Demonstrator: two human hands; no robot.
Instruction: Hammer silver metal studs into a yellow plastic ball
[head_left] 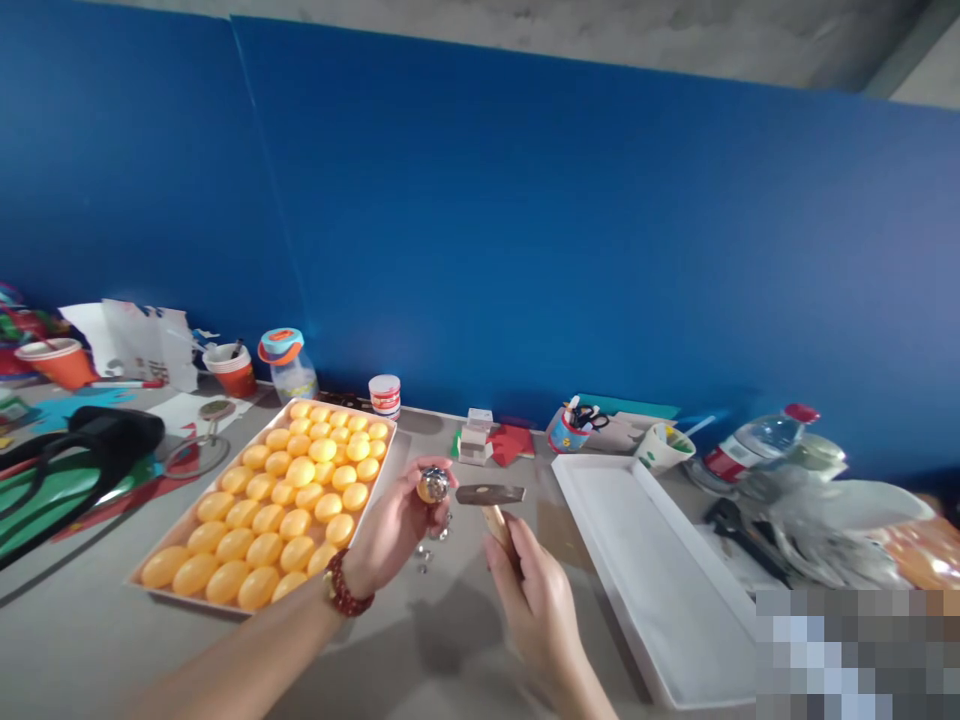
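My left hand (401,525), with a dark red beaded bracelet on its wrist, grips a small shiny silver ball (433,486) between its fingers. An orange or golden tint shows on the ball; I cannot tell whether it is its own colour or a reflection. Wrapped round the wooden handle of a hammer (491,495), my right hand (536,585) holds the metal head level, just right of the ball and apart from it. Several small shiny bits (424,555) lie on the grey table (405,645) below my left hand.
Left of my hands is a shallow box (382,418) filled with orange balls (264,518). A white tray (667,580) lies to the right. Cups, a jar (385,395), a pen holder (568,430) and a bottle (757,445) line the blue wall (480,220).
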